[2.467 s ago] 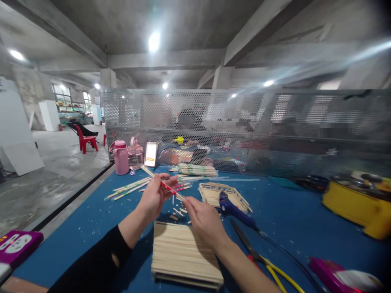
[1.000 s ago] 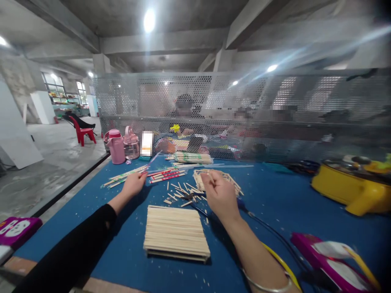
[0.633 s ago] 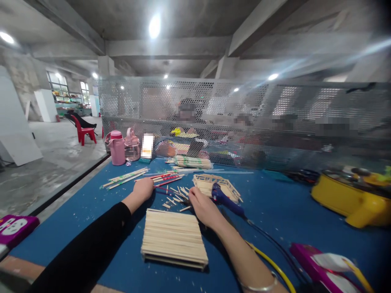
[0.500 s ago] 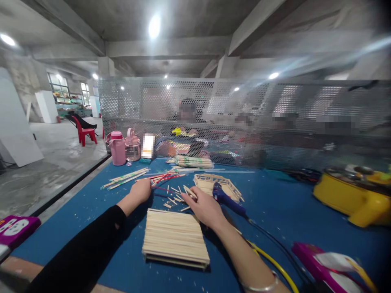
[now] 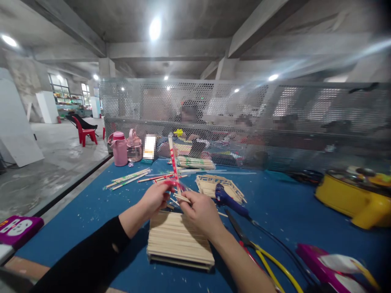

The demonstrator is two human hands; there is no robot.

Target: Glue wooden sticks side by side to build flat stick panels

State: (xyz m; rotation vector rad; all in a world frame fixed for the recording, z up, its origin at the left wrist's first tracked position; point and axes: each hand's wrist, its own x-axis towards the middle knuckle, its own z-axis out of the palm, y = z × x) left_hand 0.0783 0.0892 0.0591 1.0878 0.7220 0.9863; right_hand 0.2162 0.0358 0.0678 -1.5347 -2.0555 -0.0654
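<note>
My left hand (image 5: 156, 198) pinches the lower end of a red-and-white wrapped chopstick pack (image 5: 173, 162), which stands almost upright. My right hand (image 5: 200, 211) is closed on a few short wooden stick pieces (image 5: 182, 198) and meets the pack's lower end. Both hands hover above a flat slab of glued wooden sticks (image 5: 179, 241) on the blue table (image 5: 284, 207). Loose cut stick bits lie just behind the hands.
A blue glue gun (image 5: 227, 198) lies beside a stick frame (image 5: 214, 185). Yellow-handled pliers (image 5: 262, 256) lie at right, a yellow container (image 5: 356, 199) further right. More wrapped chopsticks (image 5: 130, 179), a stick bundle (image 5: 195, 163) and pink bottles (image 5: 119, 148) stand at the back. People sit behind a mesh screen (image 5: 275, 122).
My left hand picked a wrapped chopstick pack off the table and raised it upright. My right hand gathered short stick pieces and came up to meet it.
</note>
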